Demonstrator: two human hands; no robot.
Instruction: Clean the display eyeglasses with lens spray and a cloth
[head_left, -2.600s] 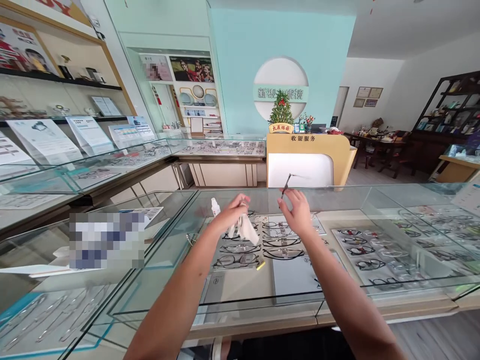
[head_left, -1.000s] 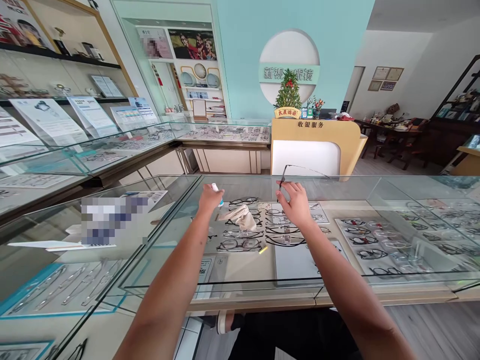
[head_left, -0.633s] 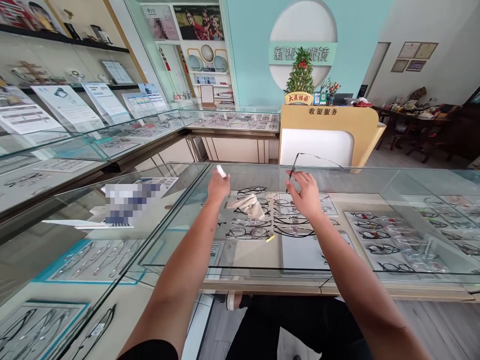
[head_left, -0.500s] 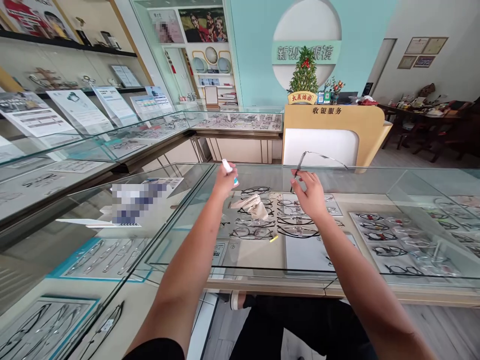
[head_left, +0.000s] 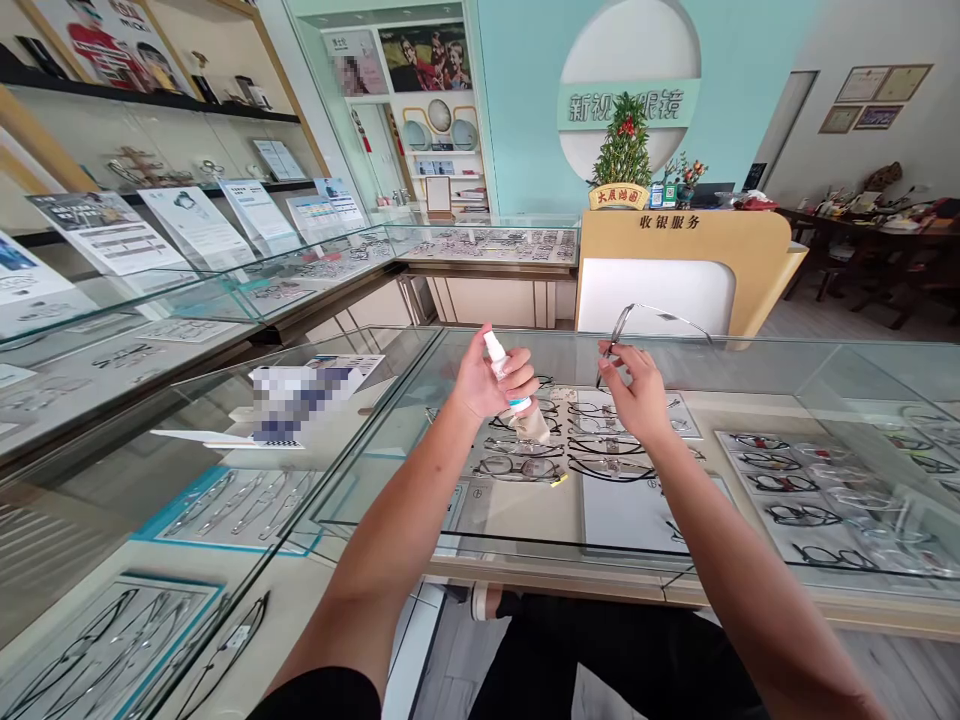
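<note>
My left hand (head_left: 491, 378) is wrapped round a small white spray bottle (head_left: 498, 358), its nozzle up and tilted to the left, a blue band near its base. My right hand (head_left: 636, 388) pinches a pair of eyeglasses (head_left: 621, 322) by the frame, raised above the glass counter with one temple stretching to the right. A crumpled beige cloth (head_left: 534, 428) lies on the counter, just below the bottle and partly hidden by it. Several pairs of glasses (head_left: 519, 466) show in rows around the cloth, seen at or under the glass top.
The glass counter (head_left: 525, 520) spans the front, with a tray of frames (head_left: 802, 515) inside on the right. Papers (head_left: 262, 425) rest on the left part. Beyond stand a wood-edged cashier desk (head_left: 679, 240) and another display case (head_left: 487, 245).
My left hand has turned and come right, bringing the spray bottle more upright and nearer the eyeglasses. My right hand keeps its hold. The view has shifted slightly left.
</note>
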